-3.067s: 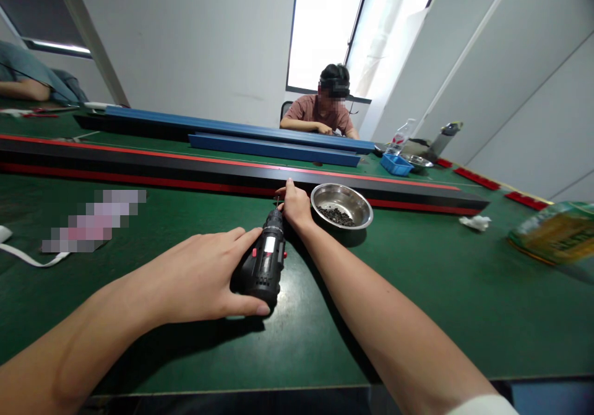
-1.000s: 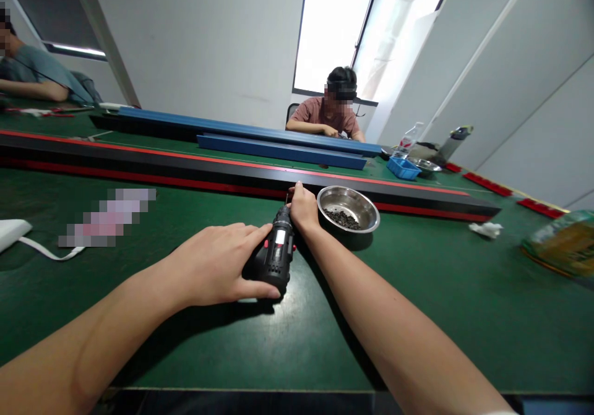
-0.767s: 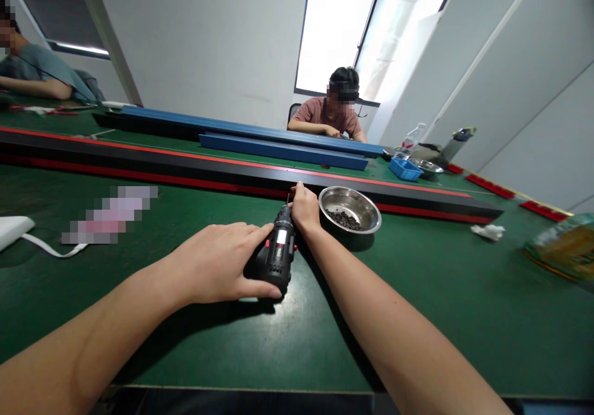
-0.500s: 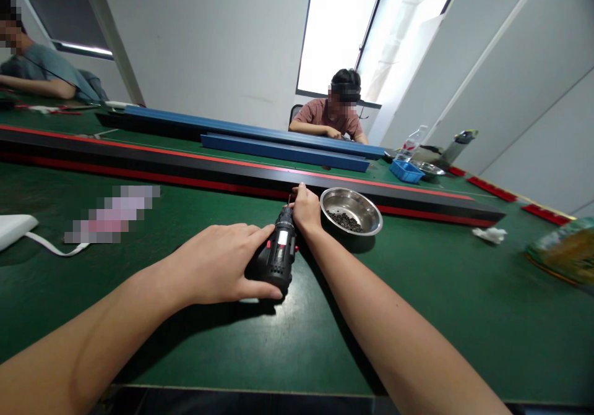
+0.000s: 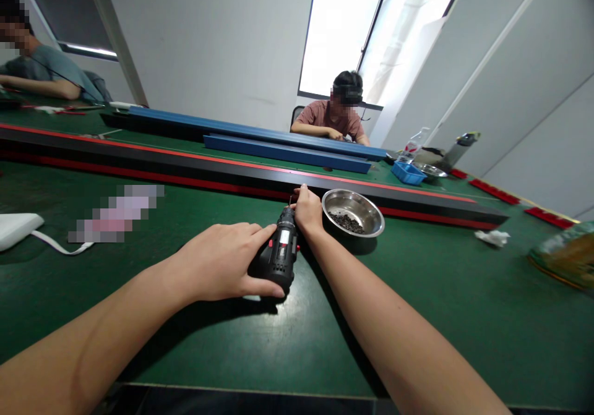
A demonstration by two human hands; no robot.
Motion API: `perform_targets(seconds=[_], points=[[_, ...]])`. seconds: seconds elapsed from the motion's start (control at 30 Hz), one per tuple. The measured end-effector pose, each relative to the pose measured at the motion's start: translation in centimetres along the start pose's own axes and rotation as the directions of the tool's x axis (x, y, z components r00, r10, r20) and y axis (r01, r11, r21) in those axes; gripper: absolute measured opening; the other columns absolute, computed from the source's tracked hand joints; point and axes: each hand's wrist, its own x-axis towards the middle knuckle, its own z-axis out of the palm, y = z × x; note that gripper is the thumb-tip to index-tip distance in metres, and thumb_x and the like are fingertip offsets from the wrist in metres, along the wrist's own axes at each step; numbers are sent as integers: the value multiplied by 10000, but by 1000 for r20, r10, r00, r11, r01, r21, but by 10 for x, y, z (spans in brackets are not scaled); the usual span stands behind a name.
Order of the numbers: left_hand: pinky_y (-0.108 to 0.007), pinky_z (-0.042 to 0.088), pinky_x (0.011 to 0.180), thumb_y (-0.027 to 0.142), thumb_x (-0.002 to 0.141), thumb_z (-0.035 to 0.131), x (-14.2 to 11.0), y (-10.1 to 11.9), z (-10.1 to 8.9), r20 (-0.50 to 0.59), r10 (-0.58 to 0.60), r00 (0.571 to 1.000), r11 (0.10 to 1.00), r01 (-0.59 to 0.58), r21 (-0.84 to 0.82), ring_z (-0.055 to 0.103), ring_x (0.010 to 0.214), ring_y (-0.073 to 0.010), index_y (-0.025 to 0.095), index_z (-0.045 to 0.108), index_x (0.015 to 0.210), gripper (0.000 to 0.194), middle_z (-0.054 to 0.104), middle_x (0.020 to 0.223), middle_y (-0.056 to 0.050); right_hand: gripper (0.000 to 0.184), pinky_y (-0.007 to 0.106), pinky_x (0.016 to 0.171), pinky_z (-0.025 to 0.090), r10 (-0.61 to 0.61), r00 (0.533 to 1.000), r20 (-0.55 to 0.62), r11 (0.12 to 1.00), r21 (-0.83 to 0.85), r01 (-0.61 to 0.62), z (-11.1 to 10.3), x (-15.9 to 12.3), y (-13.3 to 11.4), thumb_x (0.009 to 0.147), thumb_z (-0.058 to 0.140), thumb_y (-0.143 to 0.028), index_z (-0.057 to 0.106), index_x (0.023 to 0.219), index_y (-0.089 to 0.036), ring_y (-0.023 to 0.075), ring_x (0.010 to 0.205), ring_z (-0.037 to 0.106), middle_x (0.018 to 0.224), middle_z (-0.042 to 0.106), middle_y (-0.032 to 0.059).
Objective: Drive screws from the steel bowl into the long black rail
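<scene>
My left hand (image 5: 227, 257) is wrapped round a black cordless drill (image 5: 283, 251) with red buttons, its nose pointing away from me. At the drill's tip, my right hand (image 5: 307, 209) has its fingers pinched close to the thin bit; whatever they hold is too small or hidden to make out. Just beyond the fingertips lies a long black bar with red stripes (image 5: 223, 177), running across the table. A steel bowl (image 5: 371, 217) with small dark screw-like pieces (image 5: 347, 222) stands right of my right hand.
Blue bars (image 5: 283, 155) lie behind the black bar. On the left is a white device (image 5: 18, 229) with a cable. Crumpled tissue (image 5: 492, 237), a plastic bag (image 5: 566, 257) and a blue basket (image 5: 408, 172) are to the right. Another person (image 5: 320, 115) sits opposite, one more at far left.
The whole view has shifted slightly. Both hands and the drill keep the same pose against the bar and bowl.
</scene>
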Motion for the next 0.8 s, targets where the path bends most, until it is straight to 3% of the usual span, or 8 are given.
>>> perform_targets(seconds=[0.4, 0.8], points=[[-440, 580, 882, 941, 773, 567, 2, -2, 2, 8, 11, 1000, 999, -11, 43, 736, 1150, -373, 266, 531, 1521, 1008, 742, 1310, -142, 558, 360, 860, 553, 11, 1000, -15, 1000, 3, -11, 0, -5, -4, 1074, 410, -593, 812, 998, -214, 290, 861, 765, 807, 777, 90], [-424, 576, 861, 936, 777, 571, 3, -2, 3, 10, 14, 1000, 999, -14, 52, 742, 1130, -366, 263, 514, 1541, 1020, 741, 1292, -133, 523, 328, 836, 540, 4, 1000, -16, 1000, 24, -4, 1, -9, -4, 1070, 428, -567, 796, 1008, -200, 255, 839, 765, 906, 791, 101]])
